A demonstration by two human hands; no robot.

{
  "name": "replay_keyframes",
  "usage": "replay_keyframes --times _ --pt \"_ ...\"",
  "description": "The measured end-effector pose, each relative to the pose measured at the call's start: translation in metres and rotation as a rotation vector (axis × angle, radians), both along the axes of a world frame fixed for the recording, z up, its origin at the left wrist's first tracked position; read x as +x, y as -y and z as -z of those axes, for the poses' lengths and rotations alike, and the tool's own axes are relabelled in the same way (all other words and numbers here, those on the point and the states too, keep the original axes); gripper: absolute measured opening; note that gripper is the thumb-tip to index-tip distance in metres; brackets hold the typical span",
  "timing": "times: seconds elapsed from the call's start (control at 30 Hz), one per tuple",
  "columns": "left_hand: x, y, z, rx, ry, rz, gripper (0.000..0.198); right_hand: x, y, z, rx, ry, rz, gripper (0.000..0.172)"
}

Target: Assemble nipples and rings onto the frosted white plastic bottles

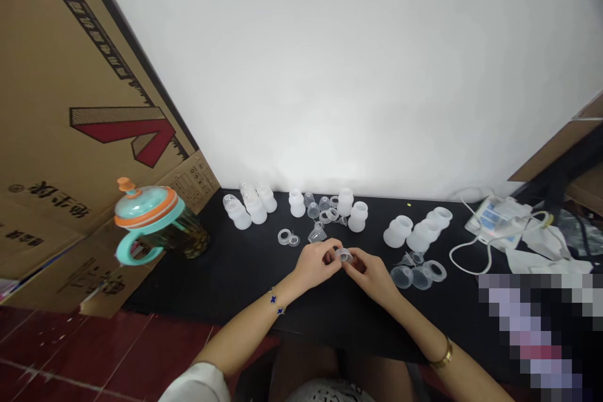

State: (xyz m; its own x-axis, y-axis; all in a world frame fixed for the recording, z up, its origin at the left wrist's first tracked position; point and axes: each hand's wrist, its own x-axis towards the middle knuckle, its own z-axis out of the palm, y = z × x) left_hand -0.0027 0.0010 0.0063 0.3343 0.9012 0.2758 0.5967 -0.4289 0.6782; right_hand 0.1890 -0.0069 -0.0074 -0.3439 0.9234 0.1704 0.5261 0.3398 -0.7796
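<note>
Between my two hands is a translucent ring (344, 255), held just above the black table. My left hand (316, 264) pinches its left side, and my right hand (370, 270) grips it from the right. Just beyond my left fingers lies a clear cap (317, 233) on its side. A white ring (284, 237) and a small round disc (294, 240) rest to the left. Farther back, several clear domed caps (313, 210) and rings (326, 217) sit among white bottles (357, 217). Part of the held ring is hidden by my fingers.
Capped bottles (254, 208) stand at the back left, near a large lidded jug (160, 220) and cardboard box (108, 107). To the right are open white bottles (398, 232), clear parts (421, 277) and a cabled white device (499, 221). A white wall (339, 75) borders the black table (226, 276).
</note>
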Motion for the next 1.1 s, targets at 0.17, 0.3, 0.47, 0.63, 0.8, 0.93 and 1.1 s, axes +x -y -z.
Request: replay_keyframes --times 0.17,0.3,0.47,0.63,0.8,0.93,1.1 --pt "-0.0002 0.0009 0.0 0.076 -0.101 -0.008 0.018 -0.0001 -0.0002 -0.0035 -0.019 0.036 -0.018 0.021" --pt "-0.0005 0.0003 0.0021 0.088 -0.072 -0.012 0.023 0.0011 -0.001 -0.0012 -0.034 0.011 -0.018 0.029" --pt "-0.0003 -0.0002 0.0039 0.0 0.04 0.005 0.027 0.0029 -0.001 -0.0005 -0.126 -0.109 -0.026 0.033" --pt "0.0009 0.0 0.0047 -0.04 0.111 0.029 0.026 0.0029 0.0003 -0.0034 -0.134 -0.113 -0.03 0.03" --pt "0.0021 0.001 0.0034 -0.021 0.111 0.008 0.02 0.0019 0.0018 -0.0044 -0.111 -0.086 -0.025 0.029" --pt "0.0031 0.0019 0.0015 -0.017 0.1 0.004 0.017 0.0016 0.0018 -0.0047 -0.081 -0.039 -0.029 0.028" --pt "0.004 0.0024 0.0036 -0.009 0.104 -0.008 0.017 0.0016 0.0018 -0.0037 -0.029 0.02 -0.016 0.026"
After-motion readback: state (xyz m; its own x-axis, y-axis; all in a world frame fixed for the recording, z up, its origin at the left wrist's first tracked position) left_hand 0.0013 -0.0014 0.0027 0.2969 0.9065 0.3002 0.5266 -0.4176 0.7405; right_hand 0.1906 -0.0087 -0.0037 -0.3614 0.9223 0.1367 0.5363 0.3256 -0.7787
